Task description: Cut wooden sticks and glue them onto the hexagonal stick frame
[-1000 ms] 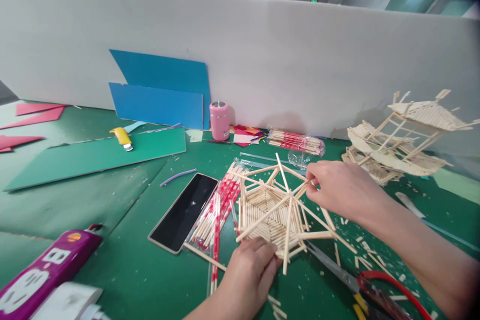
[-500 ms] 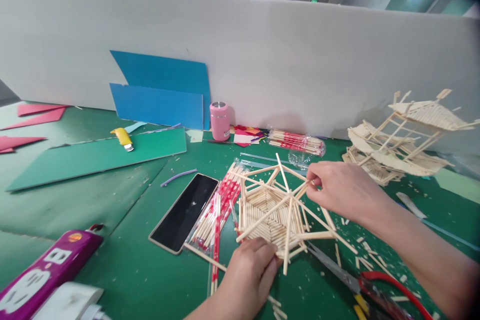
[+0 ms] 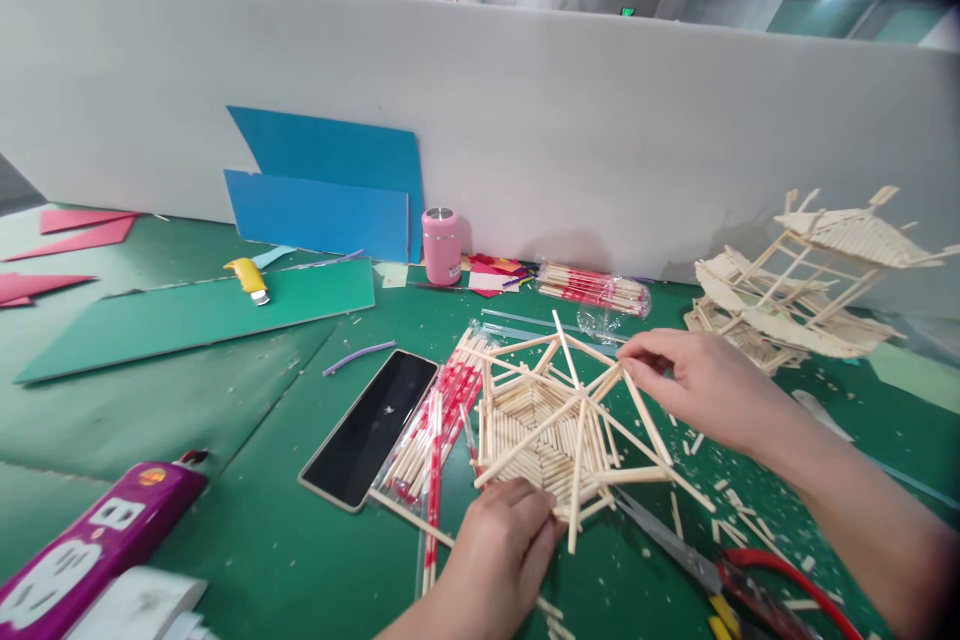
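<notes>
I see the right hand has uncurled at the stick frame, its grip I cannot tell; left hand clamps it, probably for steadiness.

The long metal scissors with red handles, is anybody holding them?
No, the scissors lie on the green table, while the left hand and right hand touch the pale wooden-stick frame.

Worn on the person's head, one camera looks forward and down at close range across the smooth green tabletop, facing the long, upright white panel along its far edge.
</notes>
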Demonstrator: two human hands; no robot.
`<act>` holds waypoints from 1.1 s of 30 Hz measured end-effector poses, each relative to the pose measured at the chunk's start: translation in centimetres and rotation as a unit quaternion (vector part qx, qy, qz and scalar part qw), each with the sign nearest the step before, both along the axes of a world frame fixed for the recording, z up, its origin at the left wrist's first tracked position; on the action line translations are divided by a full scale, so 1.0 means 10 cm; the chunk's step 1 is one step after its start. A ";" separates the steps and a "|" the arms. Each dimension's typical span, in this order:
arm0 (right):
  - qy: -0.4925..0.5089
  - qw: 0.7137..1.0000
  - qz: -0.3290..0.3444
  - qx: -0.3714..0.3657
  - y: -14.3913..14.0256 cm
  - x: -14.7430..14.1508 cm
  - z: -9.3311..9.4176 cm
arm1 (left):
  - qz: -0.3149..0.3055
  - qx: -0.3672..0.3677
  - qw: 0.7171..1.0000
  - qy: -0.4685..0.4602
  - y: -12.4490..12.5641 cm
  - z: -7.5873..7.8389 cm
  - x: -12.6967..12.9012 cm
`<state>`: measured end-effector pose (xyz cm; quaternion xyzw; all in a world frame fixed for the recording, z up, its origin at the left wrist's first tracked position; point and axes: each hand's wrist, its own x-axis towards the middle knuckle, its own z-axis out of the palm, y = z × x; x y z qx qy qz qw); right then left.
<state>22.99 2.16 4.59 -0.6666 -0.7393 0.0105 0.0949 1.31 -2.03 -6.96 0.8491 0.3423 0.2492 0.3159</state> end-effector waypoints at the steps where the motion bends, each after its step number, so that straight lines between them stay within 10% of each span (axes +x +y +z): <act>1: 0.009 1.000 -0.006 0.003 -0.01 0.03 -0.01 | 0.000 0.000 1.000 0.001 0.00 0.00 0.00; 18: -0.163 0.986 -0.039 0.003 0.05 -0.21 -0.04 | 0.002 -0.013 1.000 0.004 0.01 0.01 0.00; 33: -0.104 0.994 -0.012 0.017 0.06 -0.15 -0.07 | -0.008 -0.016 1.000 0.008 0.02 0.01 -0.01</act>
